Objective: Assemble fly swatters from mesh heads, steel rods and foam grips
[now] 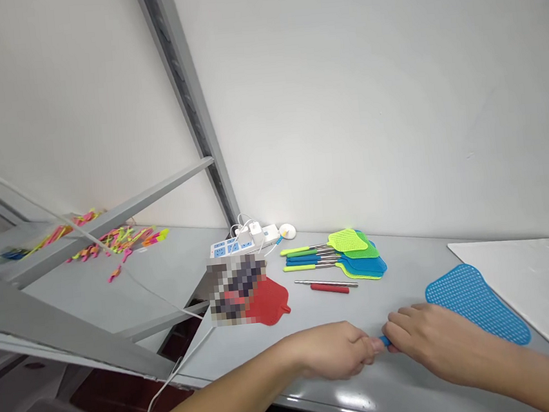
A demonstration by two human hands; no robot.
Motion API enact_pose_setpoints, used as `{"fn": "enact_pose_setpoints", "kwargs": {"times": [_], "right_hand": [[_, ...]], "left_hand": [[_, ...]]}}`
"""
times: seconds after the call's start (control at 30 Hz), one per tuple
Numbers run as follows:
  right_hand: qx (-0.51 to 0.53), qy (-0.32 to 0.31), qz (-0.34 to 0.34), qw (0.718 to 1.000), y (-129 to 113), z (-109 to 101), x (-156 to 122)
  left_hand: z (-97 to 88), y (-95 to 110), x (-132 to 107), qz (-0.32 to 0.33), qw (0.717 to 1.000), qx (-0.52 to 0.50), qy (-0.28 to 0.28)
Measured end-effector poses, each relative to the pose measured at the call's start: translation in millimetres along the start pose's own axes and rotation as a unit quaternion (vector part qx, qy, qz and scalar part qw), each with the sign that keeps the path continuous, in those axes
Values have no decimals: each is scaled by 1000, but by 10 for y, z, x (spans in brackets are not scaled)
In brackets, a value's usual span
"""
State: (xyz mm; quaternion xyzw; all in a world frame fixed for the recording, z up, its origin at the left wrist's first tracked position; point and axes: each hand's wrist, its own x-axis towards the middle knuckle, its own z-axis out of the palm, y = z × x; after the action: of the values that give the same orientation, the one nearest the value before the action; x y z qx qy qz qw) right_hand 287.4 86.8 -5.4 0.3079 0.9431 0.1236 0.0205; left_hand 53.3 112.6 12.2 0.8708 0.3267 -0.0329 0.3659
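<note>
My left hand (336,350) and my right hand (430,341) meet near the table's front edge, both closed on the short blue neck (385,342) of a blue fly-swatter head (475,303). The mesh head lies flat on the grey table (406,264), stretching to the right behind my right hand. Whatever my left fingers hold beyond that neck is hidden inside the fist.
Several finished swatters (342,254) in green and blue lie stacked at the back. A loose metal rod with a red grip (328,285) and a red swatter head (267,300) lie nearer. A power strip (243,240), white sheet (529,278) and coloured parts (113,241) also sit around.
</note>
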Motion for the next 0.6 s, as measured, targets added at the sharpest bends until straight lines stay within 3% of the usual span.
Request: {"fn": "enact_pose_setpoints", "kwargs": {"times": [0.1,0.17,0.23,0.3,0.37,0.43,0.5,0.53,0.6], "right_hand": [[138,-81,106,982,59,-133,74],[294,-139,185,927,105,-298,127],[463,-188,223,837,143,-475,179],[602,-231,238,726,162,-610,225],[688,-258,258,628,160,-678,257],[734,-266,269,564,137,-698,271],[747,-269,262,549,98,-697,263],[735,-267,255,569,74,-694,252],[671,-236,243,659,13,-680,222]], "left_hand": [[13,18,39,-34,996,62,61],[40,33,60,-24,983,137,118],[47,39,56,52,944,267,185],[13,35,27,145,869,399,256],[-57,27,-13,195,806,466,308],[-128,13,-46,219,777,486,335],[-162,-11,-66,242,764,490,342],[-159,-25,-73,246,764,489,341],[-116,-51,-84,225,782,479,328]]}}
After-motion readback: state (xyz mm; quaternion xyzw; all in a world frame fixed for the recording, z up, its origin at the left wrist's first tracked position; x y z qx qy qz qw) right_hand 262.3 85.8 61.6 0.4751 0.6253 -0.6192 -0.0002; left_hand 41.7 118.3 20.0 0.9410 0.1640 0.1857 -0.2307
